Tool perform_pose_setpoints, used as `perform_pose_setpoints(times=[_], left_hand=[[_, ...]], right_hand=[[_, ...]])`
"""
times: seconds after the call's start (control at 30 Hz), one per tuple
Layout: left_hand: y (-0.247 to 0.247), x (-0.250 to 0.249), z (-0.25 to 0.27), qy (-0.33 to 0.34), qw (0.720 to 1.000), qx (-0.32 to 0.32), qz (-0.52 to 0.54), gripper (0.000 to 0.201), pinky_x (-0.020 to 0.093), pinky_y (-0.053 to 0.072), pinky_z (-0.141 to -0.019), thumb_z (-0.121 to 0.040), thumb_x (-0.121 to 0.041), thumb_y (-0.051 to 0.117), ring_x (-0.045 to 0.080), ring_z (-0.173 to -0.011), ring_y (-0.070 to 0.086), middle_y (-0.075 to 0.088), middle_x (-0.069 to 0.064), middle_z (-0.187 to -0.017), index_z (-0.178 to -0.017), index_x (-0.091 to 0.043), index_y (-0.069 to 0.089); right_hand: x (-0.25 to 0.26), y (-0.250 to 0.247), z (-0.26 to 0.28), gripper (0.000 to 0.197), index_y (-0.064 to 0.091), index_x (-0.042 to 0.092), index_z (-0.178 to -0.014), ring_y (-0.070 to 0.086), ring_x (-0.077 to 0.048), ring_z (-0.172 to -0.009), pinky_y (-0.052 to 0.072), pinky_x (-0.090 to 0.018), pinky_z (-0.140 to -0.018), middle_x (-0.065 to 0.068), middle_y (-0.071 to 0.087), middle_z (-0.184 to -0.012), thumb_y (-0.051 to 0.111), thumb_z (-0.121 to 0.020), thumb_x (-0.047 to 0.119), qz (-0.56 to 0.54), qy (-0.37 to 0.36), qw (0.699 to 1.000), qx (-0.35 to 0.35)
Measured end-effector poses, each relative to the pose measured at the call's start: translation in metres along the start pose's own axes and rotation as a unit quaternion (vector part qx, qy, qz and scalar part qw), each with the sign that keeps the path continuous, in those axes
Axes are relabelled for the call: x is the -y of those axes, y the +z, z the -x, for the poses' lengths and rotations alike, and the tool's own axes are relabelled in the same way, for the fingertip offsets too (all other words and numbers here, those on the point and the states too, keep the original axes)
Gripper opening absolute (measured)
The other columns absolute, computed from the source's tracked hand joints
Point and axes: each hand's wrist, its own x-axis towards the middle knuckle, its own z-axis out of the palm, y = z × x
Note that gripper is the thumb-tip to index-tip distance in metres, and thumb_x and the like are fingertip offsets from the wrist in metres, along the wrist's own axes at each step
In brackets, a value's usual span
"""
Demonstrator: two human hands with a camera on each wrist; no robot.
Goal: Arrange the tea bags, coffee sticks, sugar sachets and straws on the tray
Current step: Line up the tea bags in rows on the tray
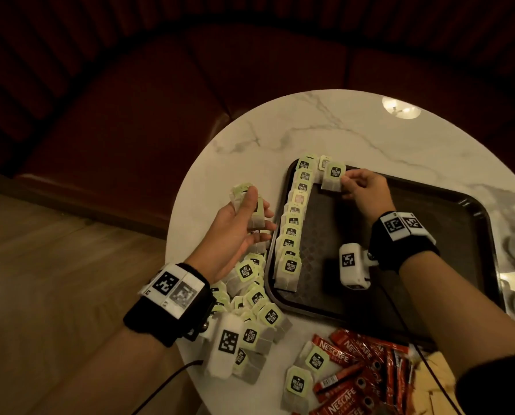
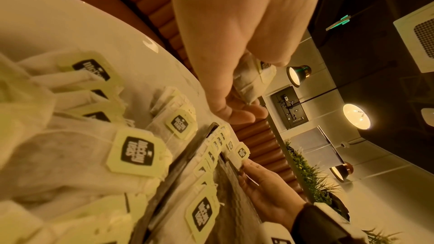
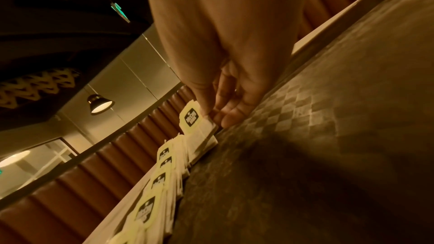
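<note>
Head view showed the tea-bag step in hand: a row of tea bags (image 1: 292,232) ran overlapping along the left wall of the dark tray (image 1: 472,232), and a second run was starting across its far edge. The right hand (image 1: 362,190) pinched one tea bag (image 1: 332,178) by its side between thumb and fingertips, setting it down at the far left corner, just beside the row's end. The left hand (image 1: 241,229), palm up beside the tray, had its fingers and thumb curled round a small stack of tea bags (image 1: 251,214) (how many I could not tell). A loose heap of tea bags (image 1: 256,307) lay on the marble table (image 1: 310,130) near the left wrist, with red Nescafe coffee sticks (image 1: 355,372) at the near edge. Sugar sachets and straws I could not make out. By my judgement the task was early; the next move called for releasing this bag squarely, then drawing another from the left hand's stack.
</note>
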Motion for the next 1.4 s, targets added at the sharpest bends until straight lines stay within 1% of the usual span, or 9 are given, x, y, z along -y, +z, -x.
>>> perform_pose_setpoints(times=[0.2,0.4,0.6,0.77,0.87,1.0,1.17,1.3,1.4], left_hand=[[-0.001,0.003,-0.003,-0.002,1.000,-0.009,-0.014,0.044,0.026,0.052,-0.066,-0.080,-0.051,0.048,0.013,-0.069,0.063,0.065,0.000,-0.076,-0.090,-0.010,0.058],[0.000,0.003,-0.003,-0.002,1.000,-0.010,-0.014,0.045,0.026,0.052,-0.066,-0.080,-0.052,0.047,0.013,-0.068,0.063,0.065,0.000,-0.075,-0.091,-0.010,0.058],[0.002,0.001,-0.004,-0.014,1.000,-0.012,0.007,0.057,0.027,0.052,-0.065,-0.078,-0.060,0.041,0.014,-0.065,0.063,0.064,0.004,-0.075,-0.091,-0.008,0.059],[0.003,-0.005,-0.003,-0.026,0.999,0.000,0.041,0.070,0.029,0.053,-0.071,-0.094,-0.064,0.020,0.019,-0.071,0.060,0.061,0.009,-0.076,-0.094,-0.005,0.059],[0.006,-0.007,-0.002,-0.032,0.998,0.001,0.052,0.072,0.029,0.055,-0.074,-0.095,-0.064,0.017,0.020,-0.071,0.061,0.060,0.009,-0.075,-0.096,-0.005,0.059],[0.011,-0.009,-0.001,-0.030,0.998,0.004,0.049,0.072,0.030,0.055,-0.077,-0.096,-0.062,0.016,0.020,-0.071,0.062,0.061,0.010,-0.076,-0.099,-0.004,0.059],[0.017,-0.011,0.004,-0.034,0.997,0.043,0.045,0.072,0.032,0.052,-0.095,-0.097,-0.060,0.012,0.018,-0.103,0.068,0.074,0.008,-0.103,-0.110,-0.009,0.062],[0.018,-0.011,0.006,-0.026,0.999,0.038,0.017,0.061,0.042,0.050,-0.099,-0.095,-0.060,0.022,0.021,-0.106,0.068,0.073,0.010,-0.108,-0.110,-0.015,0.061],[0.013,-0.012,0.006,-0.004,0.999,0.032,-0.033,0.056,0.039,0.054,-0.092,-0.092,-0.058,0.032,0.025,-0.108,0.067,0.070,0.010,-0.115,-0.117,-0.017,0.062]], right_hand=[[0.005,0.012,-0.008,0.016,0.065,0.023,-0.081,0.066,-0.019,-0.077,0.056,-0.048,-0.090,-0.001,0.069,-0.083,0.065,-0.092,0.011,0.009,0.021,1.000,0.019],[0.010,0.018,-0.006,0.016,0.069,0.008,-0.101,0.065,-0.012,-0.072,0.058,-0.040,-0.088,-0.010,0.071,-0.097,0.073,-0.086,0.009,0.044,0.037,0.998,-0.003],[0.012,0.016,-0.002,0.020,0.068,0.016,-0.099,0.067,-0.018,-0.081,0.057,-0.041,-0.090,-0.002,0.068,-0.086,0.078,-0.082,0.012,0.065,0.036,0.997,0.006],[0.025,0.010,0.011,0.022,0.067,0.022,-0.105,0.068,-0.020,-0.094,0.056,-0.044,-0.091,-0.004,0.071,-0.099,0.076,-0.085,0.021,0.033,0.006,0.999,-0.018],[0.044,0.016,0.038,0.008,0.066,0.030,-0.093,0.066,-0.015,-0.101,0.054,-0.044,-0.095,0.002,0.070,-0.104,0.069,-0.090,0.023,-0.001,-0.042,0.999,0.022],[0.072,0.026,0.092,0.010,0.067,0.027,-0.099,0.061,0.000,-0.097,0.050,-0.023,-0.089,0.012,0.067,-0.101,0.058,-0.098,0.023,-0.001,-0.121,0.980,0.155],[0.078,0.039,0.124,0.014,0.069,0.024,-0.104,0.061,-0.014,-0.099,0.052,-0.034,-0.083,0.008,0.066,-0.106,0.065,-0.093,0.032,0.013,-0.170,0.961,0.216],[0.081,0.043,0.128,0.008,0.071,0.021,-0.096,0.060,-0.017,-0.094,0.053,-0.043,-0.083,0.004,0.065,-0.099,0.068,-0.091,0.027,-0.003,-0.181,0.968,0.175],[0.087,0.034,0.127,0.011,0.071,0.015,-0.098,0.064,-0.015,-0.093,0.054,-0.038,-0.085,0.002,0.069,-0.098,0.065,-0.094,0.023,-0.037,-0.173,0.968,0.178]])
